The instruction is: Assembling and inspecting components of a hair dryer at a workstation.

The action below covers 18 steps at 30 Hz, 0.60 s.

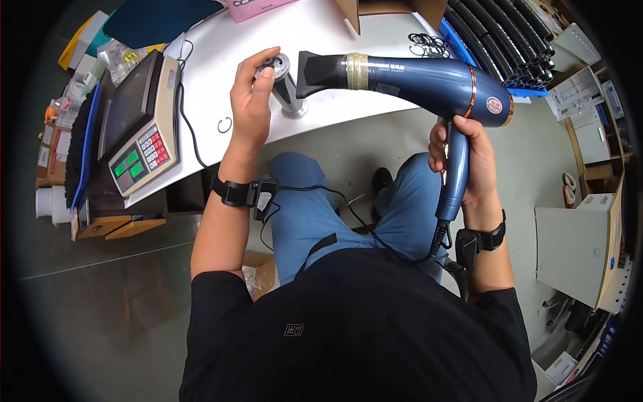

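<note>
My right hand (472, 157) is wrapped round the handle of a dark blue hair dryer (429, 84), its flat black nozzle (315, 74) pointing left. Tape is wound round the barrel behind the nozzle. Just left of the nozzle, a shiny metal cylinder (288, 97) with a wider base and a round top stands on the white table, slightly tilted in the picture. My left hand (253, 100) is closed at its top, thumb and forefinger pinching a small black piece (269, 62), whose exact shape their tips partly hide.
A scale (144, 127) with a keypad sits at the table's left, its black cable beside it. A loose open ring (224, 124) lies nearby. Several black rings (429, 45) lie at the back right, near a blue tray of black tubes (499, 43). The dryer's cord (439, 238) hangs over my lap.
</note>
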Motion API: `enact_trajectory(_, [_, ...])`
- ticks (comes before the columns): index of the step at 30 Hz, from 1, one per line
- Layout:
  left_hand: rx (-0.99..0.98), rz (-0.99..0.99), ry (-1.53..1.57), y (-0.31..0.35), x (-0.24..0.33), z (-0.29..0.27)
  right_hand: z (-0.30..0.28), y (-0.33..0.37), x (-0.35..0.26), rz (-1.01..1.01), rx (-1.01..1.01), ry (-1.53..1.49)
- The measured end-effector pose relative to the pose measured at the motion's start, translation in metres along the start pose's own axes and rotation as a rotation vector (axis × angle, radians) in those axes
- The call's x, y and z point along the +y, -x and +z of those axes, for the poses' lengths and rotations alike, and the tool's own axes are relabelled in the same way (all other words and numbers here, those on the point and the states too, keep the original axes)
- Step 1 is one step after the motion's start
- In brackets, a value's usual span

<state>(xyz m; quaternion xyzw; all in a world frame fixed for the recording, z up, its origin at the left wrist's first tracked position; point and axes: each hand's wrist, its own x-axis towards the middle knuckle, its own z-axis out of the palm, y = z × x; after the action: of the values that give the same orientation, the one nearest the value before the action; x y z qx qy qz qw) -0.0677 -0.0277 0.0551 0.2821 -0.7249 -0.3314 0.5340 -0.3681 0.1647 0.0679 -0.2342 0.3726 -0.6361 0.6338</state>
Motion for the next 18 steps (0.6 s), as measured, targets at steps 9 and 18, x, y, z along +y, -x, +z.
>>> enact_trajectory(9, [0.013, 0.033, 0.006, 0.0017, 0.0017, 0.0030, 0.0050, 0.0029, -0.0037, 0.012, 0.004, -0.002])
enact_trajectory(18, [-0.003, 0.008, -0.051, 0.0022, 0.0026, 0.0040, 0.0078, 0.0041, -0.0032, 0.029, -0.003, 0.000])
